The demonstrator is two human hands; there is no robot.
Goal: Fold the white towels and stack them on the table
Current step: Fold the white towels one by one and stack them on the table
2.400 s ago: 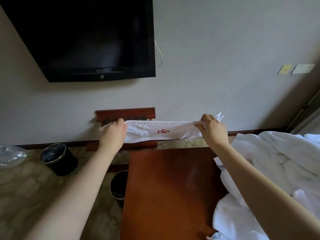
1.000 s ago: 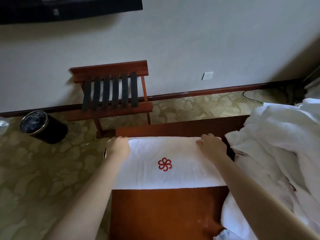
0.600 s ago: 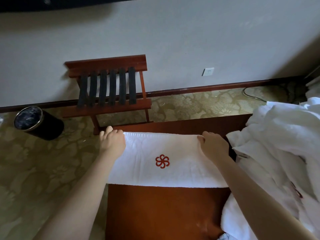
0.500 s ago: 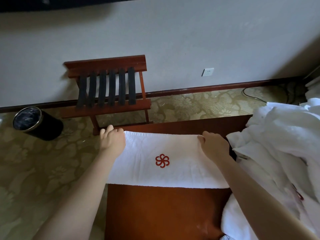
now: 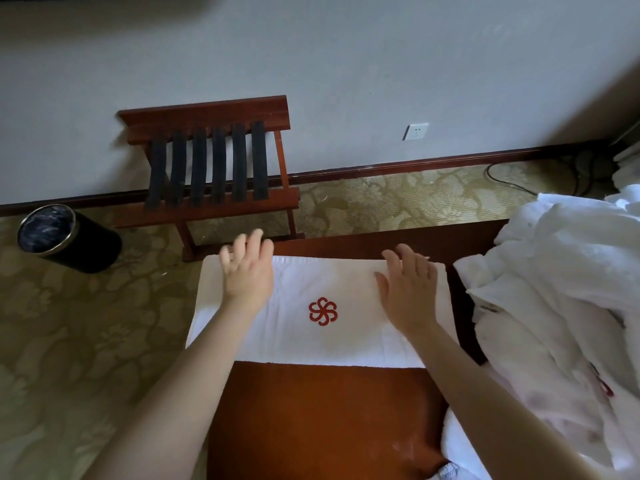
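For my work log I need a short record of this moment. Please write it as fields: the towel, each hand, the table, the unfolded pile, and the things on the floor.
folded towel: white, red emblem facing up, lying across the far part of the table; its left end overhangs the edge
left hand: open, fingers spread over the towel's left part; blurred, contact unclear
right hand: open, flat on the towel's right part
table: brown wood
unfolded white towels: heaped at the right
floor: luggage rack and black bin by the wall
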